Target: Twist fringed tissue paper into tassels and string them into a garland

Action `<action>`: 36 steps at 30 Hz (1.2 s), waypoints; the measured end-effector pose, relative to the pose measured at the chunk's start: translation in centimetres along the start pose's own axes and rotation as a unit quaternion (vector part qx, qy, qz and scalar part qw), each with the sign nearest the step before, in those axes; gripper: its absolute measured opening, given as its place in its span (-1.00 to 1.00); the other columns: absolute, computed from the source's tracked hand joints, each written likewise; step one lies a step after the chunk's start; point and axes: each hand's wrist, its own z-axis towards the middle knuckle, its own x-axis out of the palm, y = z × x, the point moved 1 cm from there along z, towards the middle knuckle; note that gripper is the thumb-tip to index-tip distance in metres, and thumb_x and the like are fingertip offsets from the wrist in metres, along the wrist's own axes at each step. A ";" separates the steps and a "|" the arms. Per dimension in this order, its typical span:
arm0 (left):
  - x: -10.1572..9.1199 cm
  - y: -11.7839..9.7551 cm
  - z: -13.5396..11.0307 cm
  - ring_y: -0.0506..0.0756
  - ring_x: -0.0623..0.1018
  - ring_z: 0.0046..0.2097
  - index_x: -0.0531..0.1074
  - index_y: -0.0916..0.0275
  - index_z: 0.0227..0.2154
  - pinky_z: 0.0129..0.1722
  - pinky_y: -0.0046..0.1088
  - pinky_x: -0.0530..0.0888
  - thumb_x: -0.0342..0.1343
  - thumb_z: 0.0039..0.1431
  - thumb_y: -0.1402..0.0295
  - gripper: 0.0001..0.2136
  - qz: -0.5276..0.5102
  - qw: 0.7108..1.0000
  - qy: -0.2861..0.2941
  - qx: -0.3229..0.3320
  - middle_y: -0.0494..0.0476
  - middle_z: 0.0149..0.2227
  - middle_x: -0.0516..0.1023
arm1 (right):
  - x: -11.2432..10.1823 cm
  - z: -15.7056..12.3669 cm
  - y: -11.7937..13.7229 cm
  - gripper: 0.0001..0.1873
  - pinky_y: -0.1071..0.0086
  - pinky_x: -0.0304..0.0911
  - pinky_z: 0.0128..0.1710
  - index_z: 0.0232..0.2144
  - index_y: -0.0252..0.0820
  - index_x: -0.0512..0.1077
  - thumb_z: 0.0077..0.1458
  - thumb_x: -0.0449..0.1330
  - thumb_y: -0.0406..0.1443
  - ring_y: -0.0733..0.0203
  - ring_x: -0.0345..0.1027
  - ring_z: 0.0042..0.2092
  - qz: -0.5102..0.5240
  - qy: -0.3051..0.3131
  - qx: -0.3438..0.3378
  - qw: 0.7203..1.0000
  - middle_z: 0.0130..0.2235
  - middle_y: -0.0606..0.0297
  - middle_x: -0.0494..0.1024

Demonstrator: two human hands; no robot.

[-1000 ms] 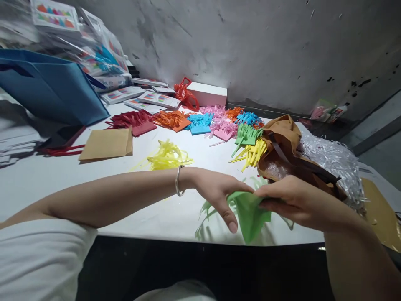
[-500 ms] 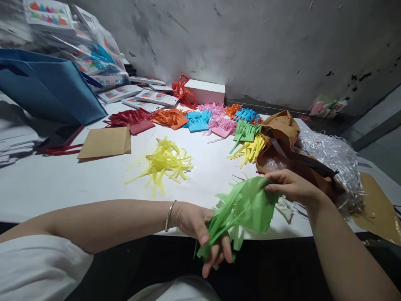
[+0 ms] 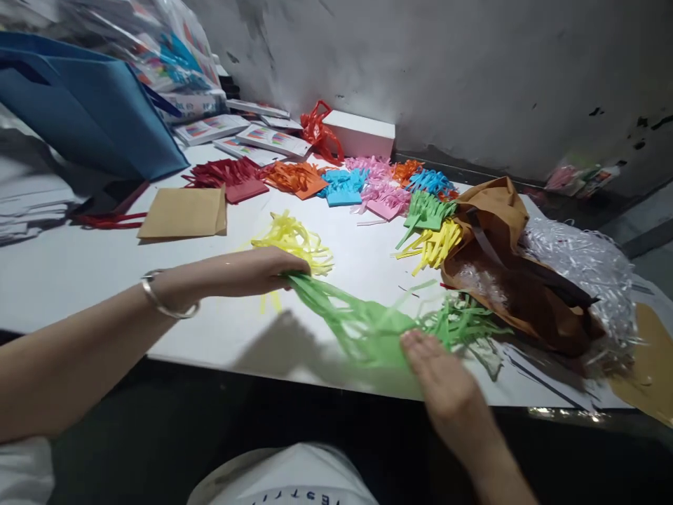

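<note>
A green tissue-paper tassel (image 3: 362,324) is stretched between my two hands above the table's front edge. My left hand (image 3: 263,272), with a silver bangle on its wrist, grips the gathered strip ends. On the other side my right hand (image 3: 439,372) holds the uncut middle of the sheet, its fingers lying over the paper. More green fringe fans out beyond that hand, to the right. Just behind my left hand lies a loose yellow fringed tassel (image 3: 299,242), partly covered by the hand.
Folded fringed bundles in dark red (image 3: 242,186), orange, blue, pink, green and yellow line the back. A brown bag (image 3: 499,210) and shredded white strips (image 3: 583,270) lie right. A tan paper packet (image 3: 181,214), a blue bag (image 3: 99,112) and flat printed packs are left.
My left hand has moved up and left, pulling the green strips out taut. My right hand has come lower and slightly left on the sheet. Green fringe now spreads to the right.
</note>
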 end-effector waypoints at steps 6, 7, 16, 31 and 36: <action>4.0 -4.4 -6.1 0.22 0.34 0.23 0.21 0.12 0.26 0.15 -0.24 0.39 0.02 0.18 0.53 -0.44 0.017 1.000 -0.006 0.024 0.27 0.27 0.27 | 7.5 0.9 6.4 -0.57 0.07 0.41 0.07 0.06 -0.53 0.43 0.21 -0.06 -0.58 -0.06 0.44 0.09 0.012 0.024 0.073 0.997 0.05 -0.09 0.55; 5.5 -6.3 -6.1 0.20 0.36 0.21 0.19 0.16 0.26 0.14 -0.27 0.40 0.04 0.19 0.51 -0.44 -0.025 0.998 0.018 0.052 0.28 0.26 0.28 | 7.7 1.0 6.5 -0.59 0.06 0.39 0.08 0.06 -0.49 0.43 0.23 -0.04 -0.56 -0.06 0.43 0.10 0.021 0.025 0.087 0.996 0.05 -0.07 0.54; 13.0 -5.8 -4.2 0.39 0.37 0.18 0.40 0.31 0.06 0.13 0.05 0.27 0.13 0.26 0.07 -0.54 0.097 0.990 -0.085 -0.064 0.39 0.15 0.44 | 7.3 -0.4 6.1 -0.64 0.09 0.24 0.17 0.07 -0.44 0.40 0.23 0.09 -0.53 -0.03 0.34 0.17 0.101 0.017 0.121 0.987 0.10 0.01 0.51; 13.3 -7.5 -4.1 0.11 0.45 -0.17 0.48 0.26 -0.27 -0.13 -0.34 0.38 0.00 0.34 0.48 -0.84 -0.189 0.981 -0.046 0.015 0.21 -0.19 0.54 | 6.3 -0.1 5.7 -0.62 0.01 0.24 0.17 0.10 -0.41 0.38 0.26 0.19 -0.36 -0.08 0.31 0.20 0.177 0.049 0.146 0.972 0.09 -0.07 0.50; 13.3 -7.4 -4.3 0.09 0.40 -0.23 0.43 0.28 -0.30 -0.17 -0.34 0.36 -0.03 0.36 0.48 -0.85 -0.218 0.974 -0.059 -0.009 0.18 -0.26 0.51 | 5.8 -0.3 5.4 -0.61 -0.02 0.25 0.15 0.04 -0.39 0.42 0.15 0.22 -0.57 -0.08 0.32 0.18 0.218 0.024 0.136 0.966 0.05 -0.07 0.52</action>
